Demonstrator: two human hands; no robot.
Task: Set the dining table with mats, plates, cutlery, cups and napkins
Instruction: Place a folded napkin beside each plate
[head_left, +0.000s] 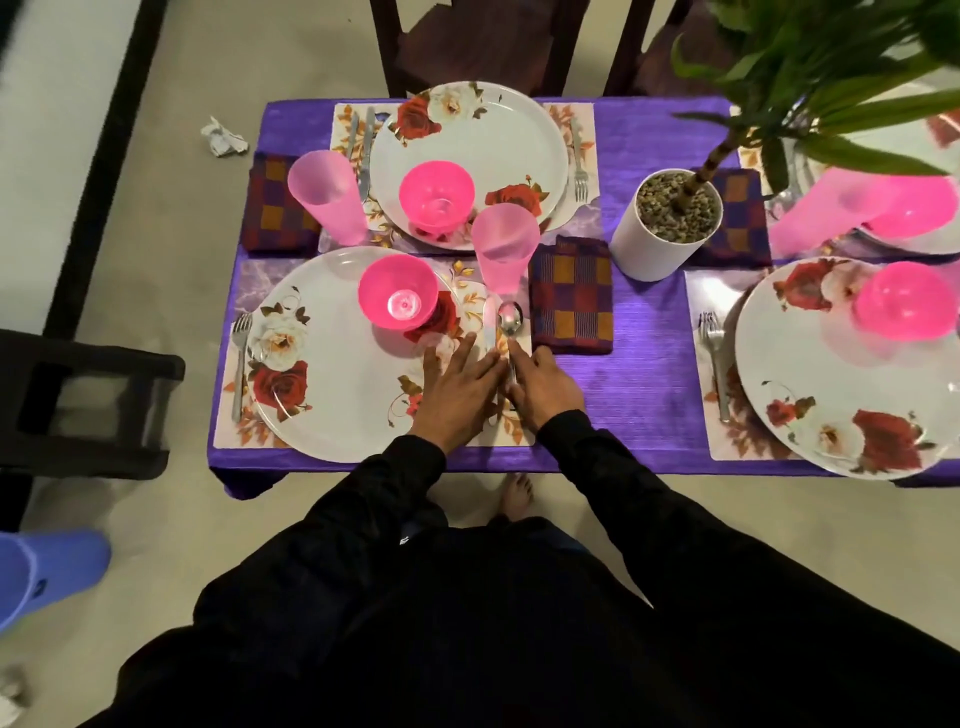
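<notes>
Purple table (649, 374): spoon (509, 319) under right grip (543, 387)

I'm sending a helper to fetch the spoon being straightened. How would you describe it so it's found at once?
Start at the big floral plate nearest the person, on the purple tablecloth. Just right of it, two pieces of cutlery lie side by side under the hands. The spoon is the right one, nearest the checked napkin, with a rounded shiny bowl, unlike the flat knife.
</notes>
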